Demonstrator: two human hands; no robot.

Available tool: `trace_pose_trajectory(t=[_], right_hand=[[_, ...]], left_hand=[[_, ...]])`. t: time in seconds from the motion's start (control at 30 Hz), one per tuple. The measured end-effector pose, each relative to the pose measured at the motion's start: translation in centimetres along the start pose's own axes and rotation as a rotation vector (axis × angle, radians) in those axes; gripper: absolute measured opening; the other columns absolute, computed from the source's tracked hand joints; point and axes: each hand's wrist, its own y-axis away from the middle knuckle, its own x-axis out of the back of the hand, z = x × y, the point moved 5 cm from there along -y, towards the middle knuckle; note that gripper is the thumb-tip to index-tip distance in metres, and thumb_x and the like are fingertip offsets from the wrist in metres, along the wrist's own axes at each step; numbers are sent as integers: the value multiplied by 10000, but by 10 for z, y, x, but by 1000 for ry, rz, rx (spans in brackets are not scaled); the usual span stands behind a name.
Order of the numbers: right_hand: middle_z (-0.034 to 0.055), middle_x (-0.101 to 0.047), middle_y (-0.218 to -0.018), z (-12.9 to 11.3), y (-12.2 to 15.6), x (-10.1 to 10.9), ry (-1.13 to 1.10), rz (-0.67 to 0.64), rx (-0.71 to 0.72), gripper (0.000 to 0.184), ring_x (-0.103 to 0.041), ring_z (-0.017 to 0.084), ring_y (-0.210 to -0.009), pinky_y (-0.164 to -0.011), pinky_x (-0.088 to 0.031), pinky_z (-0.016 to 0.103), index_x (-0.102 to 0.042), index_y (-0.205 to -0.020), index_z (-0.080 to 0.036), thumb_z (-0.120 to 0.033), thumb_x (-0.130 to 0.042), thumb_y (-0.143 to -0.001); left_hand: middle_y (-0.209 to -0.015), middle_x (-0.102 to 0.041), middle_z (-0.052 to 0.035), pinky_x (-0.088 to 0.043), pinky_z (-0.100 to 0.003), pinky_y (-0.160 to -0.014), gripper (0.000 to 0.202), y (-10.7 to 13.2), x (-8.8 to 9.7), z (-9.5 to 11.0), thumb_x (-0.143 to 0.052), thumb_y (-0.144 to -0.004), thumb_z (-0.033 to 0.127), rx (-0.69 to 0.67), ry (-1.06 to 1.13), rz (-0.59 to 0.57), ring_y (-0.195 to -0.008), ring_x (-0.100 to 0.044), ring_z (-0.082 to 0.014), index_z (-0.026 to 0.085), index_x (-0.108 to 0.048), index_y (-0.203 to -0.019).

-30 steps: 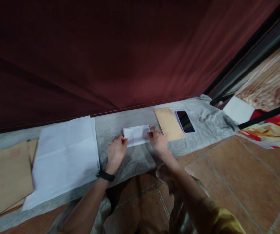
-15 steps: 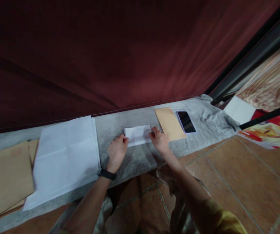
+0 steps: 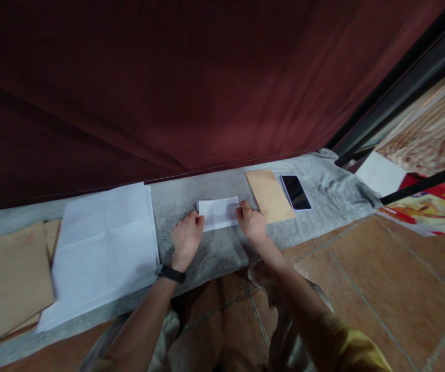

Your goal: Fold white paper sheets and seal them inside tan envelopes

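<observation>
Folded white paper [image 3: 219,213]: is lying between the stacked white sheets [image 3: 106,248] on the left and the kraft envelope [image 3: 271,194] on the right.
Left grip: the left hand [image 3: 187,235] is pinching the paper's left end.
Right grip: the right hand [image 3: 252,223] is pinching its right end.
Skew risk: if the hands are pulling unevenly, the layers may be slipping out of line.
Crease risk: the soft, cloth-covered surface [image 3: 176,199] is probably giving weak backing, blunting folds.
Envelope risk: a rightward swing could be nudging the envelope towards the smartphone [image 3: 296,192].
</observation>
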Motion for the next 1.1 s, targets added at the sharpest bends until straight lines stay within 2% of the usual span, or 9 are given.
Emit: trace_pose_trajectory(t=[0.17,0.37,0.63,0.8,0.97,1.03,1.1], right_hand=[[125,-757,-997,-6,2,-1,50,51,76,311,-715,218,-897,-823,-442,317,-567,-1202,-180,-316,-315,-1078],[133,-743,-1001,-7,2,-3,72,74,93,325,-697,228,-915,-866,-433,343,-584,-1153,-164,-292,-296,-1076],[147,-724,-1002,-7,3,-6,82,76,106,324,-676,250,-926,-879,-430,377,-592,-1151,-161,-256,-294,-1063],[165,-710,-1068,-8,4,-5,81,60,105,359,-664,265,-949,-893,-426,400,-580,-1207,-153,-251,-268,-1060],[178,-704,-1099,-9,4,-3,80,32,107,380,-657,269,-975,-894,-430,407,-584,-1211,-140,-247,-253,-1058],[178,-703,-1100,-9,4,-3,81,25,106,382,-657,269,-976,-892,-431,407,-587,-1205,-140,-243,-250,-1058],[182,-703,-1094,-10,4,-3,86,27,101,384,-656,266,-978,-898,-427,402,-589,-1202,-136,-235,-248,-1057]], left_hand=[[-996,-765,-103,-485,-333,-734,346,1,0,1,-389,-1015,413,13,-15,0,-928,-722,-278,223,-671,-1082],[-983,-763,-112,-499,-344,-759,363,3,0,3,-362,-1022,406,14,-26,25,-926,-728,-280,215,-659,-1105],[-961,-765,-109,-512,-353,-755,359,4,0,4,-361,-1020,409,14,-35,30,-913,-735,-289,213,-637,-1135],[-953,-763,-126,-517,-362,-744,368,5,0,5,-350,-1021,405,0,-53,49,-907,-739,-303,198,-622,-1158],[-908,-760,-125,-518,-359,-743,395,7,3,6,-352,-1024,408,6,-85,60,-867,-740,-294,172,-567,-1258],[-903,-756,-122,-520,-362,-750,402,8,5,7,-351,-1027,397,-7,-103,81,-868,-734,-291,159,-547,-1286],[-963,-746,-138,-520,-382,-813,373,10,8,11,-350,-1027,352,-75,-121,141,-946,-714,-297,147,-571,-1248]])
